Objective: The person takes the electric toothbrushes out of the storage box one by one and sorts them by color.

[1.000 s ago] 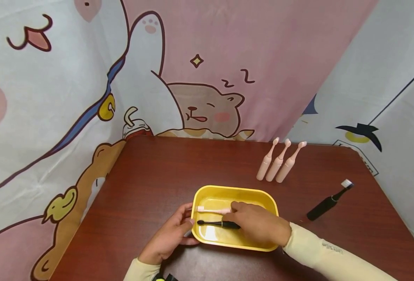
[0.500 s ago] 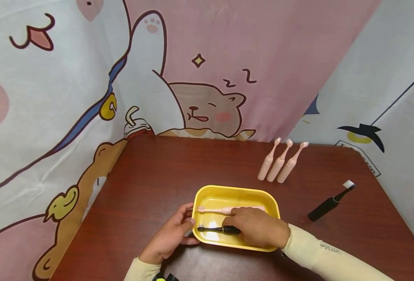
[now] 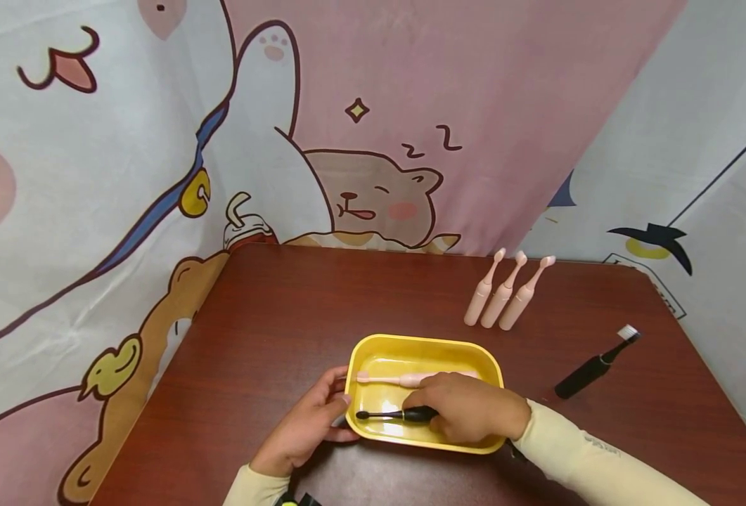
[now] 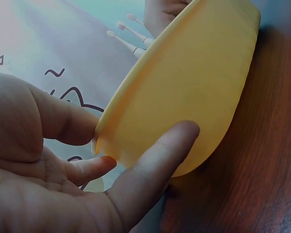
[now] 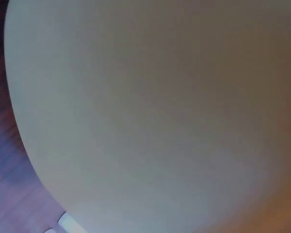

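A yellow plastic box (image 3: pixel 423 341) sits near the table's front edge. My left hand (image 3: pixel 306 422) grips its left end, and in the left wrist view its fingers (image 4: pixel 155 160) lie against the box's outer wall. My right hand (image 3: pixel 474 406) reaches into the box and holds a black electric toothbrush (image 3: pixel 418 414) by the handle, its head pointing left. Behind it in the box lies a pink electric toothbrush (image 3: pixel 404 380), partly hidden by the right hand. A pale blurred surface fills most of the right wrist view.
Three pink electric toothbrushes (image 3: pixel 501 301) lie side by side behind the box, to the right. Another black toothbrush (image 3: pixel 590 372) lies farther right. The dark red wooden table (image 3: pixel 284 302) meets a cartoon-printed curtain (image 3: pixel 474 105) at the back and left.
The black toothbrush has shifted toward the box's near wall and rolled, its bristles visible half a second ago and hidden now. More of the pink toothbrush in the box shows. My left hand stays put.
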Demonstrator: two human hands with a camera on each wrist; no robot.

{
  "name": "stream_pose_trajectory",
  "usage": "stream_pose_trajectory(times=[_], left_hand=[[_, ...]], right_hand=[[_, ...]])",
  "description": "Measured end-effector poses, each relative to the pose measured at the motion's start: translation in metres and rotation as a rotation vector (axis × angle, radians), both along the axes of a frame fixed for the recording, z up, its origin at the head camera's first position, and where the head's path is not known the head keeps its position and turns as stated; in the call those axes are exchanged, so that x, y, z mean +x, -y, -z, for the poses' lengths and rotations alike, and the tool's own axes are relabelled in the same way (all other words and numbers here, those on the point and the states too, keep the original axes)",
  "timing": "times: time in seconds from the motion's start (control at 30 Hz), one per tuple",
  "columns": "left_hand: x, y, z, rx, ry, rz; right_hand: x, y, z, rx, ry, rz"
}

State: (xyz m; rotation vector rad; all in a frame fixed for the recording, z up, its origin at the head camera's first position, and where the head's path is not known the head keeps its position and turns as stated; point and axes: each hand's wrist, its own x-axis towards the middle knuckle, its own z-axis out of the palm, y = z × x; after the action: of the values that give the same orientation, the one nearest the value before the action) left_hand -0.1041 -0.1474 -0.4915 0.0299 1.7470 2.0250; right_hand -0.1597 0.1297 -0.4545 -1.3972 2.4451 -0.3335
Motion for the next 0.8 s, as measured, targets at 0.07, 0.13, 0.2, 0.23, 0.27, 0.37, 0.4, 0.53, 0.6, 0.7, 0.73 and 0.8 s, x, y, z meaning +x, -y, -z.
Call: stream_pose_trajectory(times=[0.07,0.13,0.2,0.23,0.27,0.37,0.4,0.53,0.6,0.7,0.73,0.8], left_hand=[[0.000,0.000,0.000,0.001,0.001,0.003],[0.000,0.000,0.000,0.002,0.002,0.005],[0.000,0.000,0.000,0.002,0.001,0.006],[0.000,-0.001,0.000,0.002,0.001,0.006],[0.001,-0.001,0.000,0.002,0.002,0.005],[0.001,-0.001,-0.001,0.001,0.005,0.002],[0.001,-0.001,-0.001,0.000,0.006,0.001],[0.002,-0.001,-0.002,-0.006,0.005,-0.003],[0.002,-0.001,-0.002,-0.006,0.004,-0.003],[0.001,-0.001,-0.002,-0.004,0.007,-0.003],[0.001,-0.001,-0.002,-0.003,0.008,-0.003],[0.001,-0.002,-0.002,-0.002,0.011,-0.004]], right_hand=[[-0.002,-0.002,-0.001,0.000,0.030,-0.009],[-0.004,-0.004,-0.003,-0.002,0.063,-0.018],[-0.005,-0.006,-0.005,-0.009,0.096,-0.029],[-0.006,-0.007,-0.006,-0.015,0.112,-0.034],[-0.007,-0.008,-0.006,-0.023,0.128,-0.040],[-0.010,-0.010,-0.009,-0.036,0.188,-0.054],[-0.012,-0.011,-0.009,-0.038,0.212,-0.055],[-0.019,-0.016,-0.008,-0.042,0.344,-0.050],[-0.024,-0.018,-0.006,-0.054,0.432,-0.043],[-0.031,-0.023,-0.001,-0.081,0.592,-0.017],[-0.033,-0.024,0.001,-0.093,0.646,-0.002],[-0.038,-0.027,0.005,-0.127,0.753,0.021]])
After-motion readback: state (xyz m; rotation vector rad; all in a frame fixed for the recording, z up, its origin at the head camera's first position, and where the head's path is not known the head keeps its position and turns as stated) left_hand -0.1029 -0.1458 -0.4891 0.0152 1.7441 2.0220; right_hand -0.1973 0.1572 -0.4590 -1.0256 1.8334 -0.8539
